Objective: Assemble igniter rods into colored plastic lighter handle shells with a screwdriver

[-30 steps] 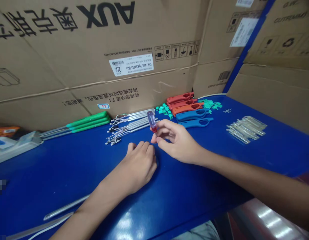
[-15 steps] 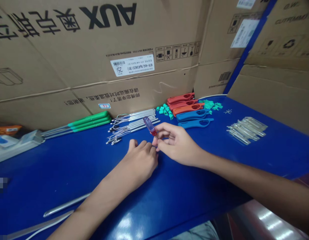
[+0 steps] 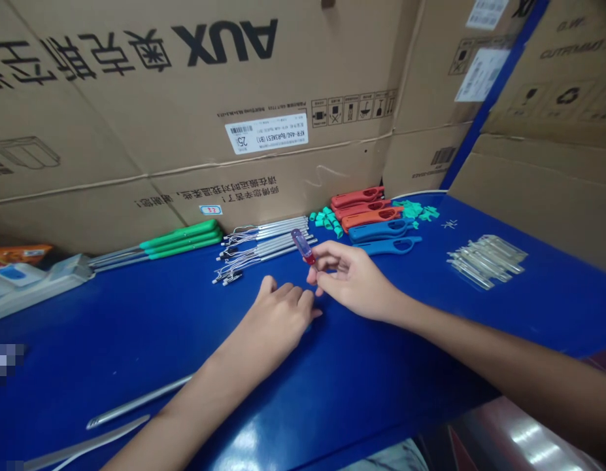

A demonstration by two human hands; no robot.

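Your right hand (image 3: 354, 278) is pinching a stubby translucent screwdriver (image 3: 302, 246) between thumb and fingers, held up just in front of the wired metal rods (image 3: 263, 245). Left hand (image 3: 278, 314) rests loosely curled on the blue bench (image 3: 136, 340), apparently empty.

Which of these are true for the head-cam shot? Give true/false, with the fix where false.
1. The right hand pinches a small translucent purple-and-red plastic-handled tool. True.
2. The left hand also grips that tool. False: it rests on the blue table top, holding nothing visible.
3. Three green-handled metal rods lie left of the wired silver metal rods. True.
4. The clear plastic pieces lie left of the green-handled rods. False: they lie in a pile at the far right of the table.
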